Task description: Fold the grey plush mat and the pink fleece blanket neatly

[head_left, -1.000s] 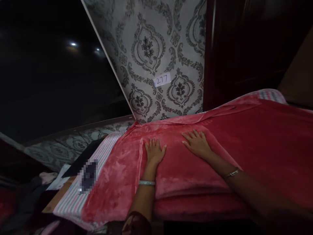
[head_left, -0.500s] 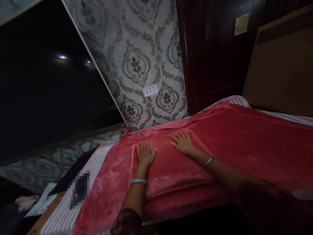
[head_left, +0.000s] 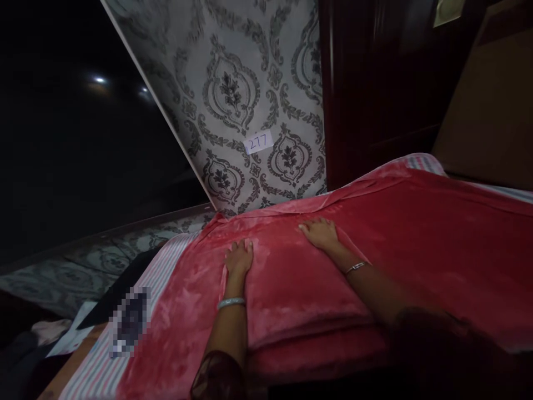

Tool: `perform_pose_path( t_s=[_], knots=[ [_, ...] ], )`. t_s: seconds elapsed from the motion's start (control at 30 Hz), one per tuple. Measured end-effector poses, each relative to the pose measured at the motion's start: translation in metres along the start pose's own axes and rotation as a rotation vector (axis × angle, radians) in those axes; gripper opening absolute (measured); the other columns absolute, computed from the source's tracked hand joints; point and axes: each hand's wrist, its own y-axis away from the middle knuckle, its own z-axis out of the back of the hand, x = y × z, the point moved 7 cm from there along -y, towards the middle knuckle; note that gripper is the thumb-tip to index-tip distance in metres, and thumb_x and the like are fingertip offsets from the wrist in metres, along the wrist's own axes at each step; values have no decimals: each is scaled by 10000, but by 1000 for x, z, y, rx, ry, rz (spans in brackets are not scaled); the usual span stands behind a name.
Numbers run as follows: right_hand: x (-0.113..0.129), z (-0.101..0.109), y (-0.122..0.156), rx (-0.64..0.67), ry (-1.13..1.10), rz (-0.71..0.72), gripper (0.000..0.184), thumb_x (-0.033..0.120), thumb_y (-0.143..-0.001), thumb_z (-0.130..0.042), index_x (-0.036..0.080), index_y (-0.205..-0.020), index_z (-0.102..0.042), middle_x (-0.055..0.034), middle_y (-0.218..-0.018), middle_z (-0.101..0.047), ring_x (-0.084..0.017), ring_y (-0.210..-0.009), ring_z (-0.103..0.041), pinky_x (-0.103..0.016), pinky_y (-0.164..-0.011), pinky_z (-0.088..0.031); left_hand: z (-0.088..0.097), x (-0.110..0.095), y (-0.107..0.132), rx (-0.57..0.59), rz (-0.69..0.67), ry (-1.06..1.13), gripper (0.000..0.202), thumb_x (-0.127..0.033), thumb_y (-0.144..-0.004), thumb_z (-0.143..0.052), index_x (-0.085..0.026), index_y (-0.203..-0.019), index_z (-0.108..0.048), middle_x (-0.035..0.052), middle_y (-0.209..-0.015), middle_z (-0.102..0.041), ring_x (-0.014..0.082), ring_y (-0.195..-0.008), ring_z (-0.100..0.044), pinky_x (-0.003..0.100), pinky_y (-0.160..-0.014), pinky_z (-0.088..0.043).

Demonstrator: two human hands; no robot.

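Note:
A red plush blanket (head_left: 416,244) is spread over a bed, with a folded layer (head_left: 291,289) of it lying on top near me. My left hand (head_left: 238,258) rests at the far left corner of that folded layer. Its fingers are curled together over the edge of the cloth. My right hand (head_left: 320,233) lies flat on the far edge of the same layer, fingers stretched and close together. There is a bangle on each wrist.
A striped sheet (head_left: 104,355) shows under the blanket at the left, with a dark blurred object (head_left: 129,322) on it. Behind stand a patterned wall (head_left: 250,100) bearing a "277" tag (head_left: 259,142), a dark wooden door (head_left: 375,94) and a brown headboard (head_left: 491,111).
Both hands have slid further away across the folded layer. My left hand's spread fingers have curled in at the corner. The fingers of my right hand have drawn together.

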Motion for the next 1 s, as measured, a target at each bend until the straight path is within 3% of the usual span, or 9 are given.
perform_pose_path(
  t_s=[0.2, 0.67, 0.83, 0.93, 1.0],
  knots=[
    [-2, 0, -1, -41, -7, -2, 514, 469, -1020, -306, 236, -1291, -675, -115, -1339, -641, -310, -1267, -514, -506, -1042, -373, -4, 1, -5, -8, -14, 22, 634, -548, -972, -233, -262, -1482, -478, 128, -1509, -493, 421, -1324, -485, 637, -1025, -447],
    [-2, -2, 0, -34, -24, -5, 523, 468, -1020, -293, 244, -1320, -658, -116, -1342, -644, -311, -1257, -528, -517, -1053, -361, -1, -1, 0, 0, 16, 16, 643, -556, -968, -243, -257, -1482, -485, 131, -1528, -482, 403, -1336, -492, 578, -1038, -459],
    [0, 10, 3, 38, -34, 6, 557, 455, -1028, -259, 229, -1437, -562, -104, -1502, -520, -323, -1388, -425, -543, -1111, -319, 13, -2, 3, 63, 46, -8, 686, -584, -961, -259, -252, -1546, -391, 123, -1627, -350, 395, -1465, -350, 594, -1154, -339],
    [14, 24, 5, 26, -22, 64, 562, 455, -1029, -267, 252, -1508, -480, -101, -1586, -411, -340, -1463, -320, -601, -1149, -249, 30, -17, 7, -1, -2, -36, 704, -565, -961, -291, -217, -1572, -334, 129, -1671, -237, 380, -1533, -199, 622, -1207, -228],
    [34, 29, 10, 32, -13, 177, 550, 439, -1033, -269, 274, -1520, -463, -87, -1613, -368, -326, -1487, -280, -604, -1176, -198, 34, -40, 14, -19, -139, -58, 670, -534, -970, -298, -226, -1562, -353, 110, -1674, -236, 343, -1546, -176, 616, -1231, -167]
  ],
)
